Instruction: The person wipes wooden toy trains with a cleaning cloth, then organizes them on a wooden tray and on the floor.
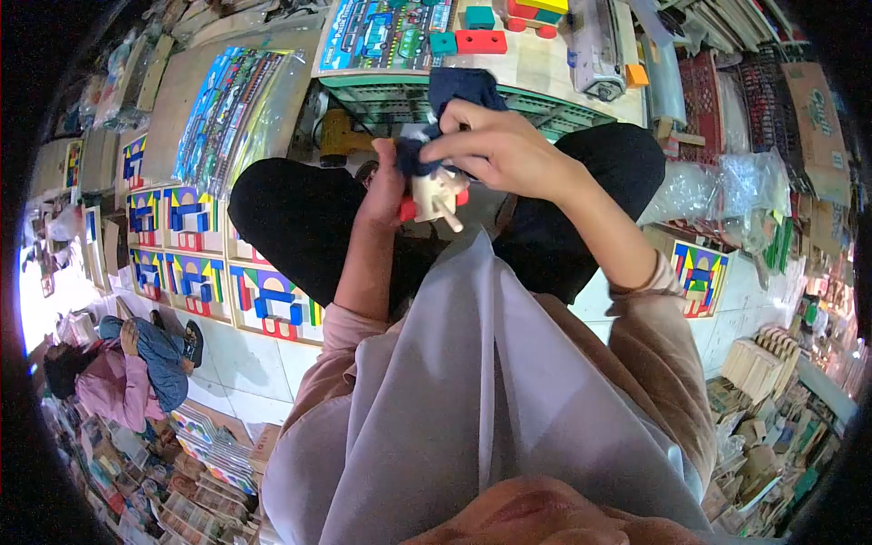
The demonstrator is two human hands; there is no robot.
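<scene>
My left hand [387, 189] is closed around the side of a small pale wooden toy with red wheels [436, 198], held over my lap. A short wooden peg sticks out of the toy toward me. My right hand [510, 153] pinches a dark blue cloth [461, 87] and presses part of it against the toy's top. Fingers and cloth hide the toy's upper part, and the fingertips are slightly blurred.
Ahead stands a low table [581, 102] with colourful printed sheets [386, 36] and a red block [480, 42]. A yellow power tool [340, 136] lies beneath it. Trays of coloured blocks [186, 218] line the left floor, where another person [127, 372] sits.
</scene>
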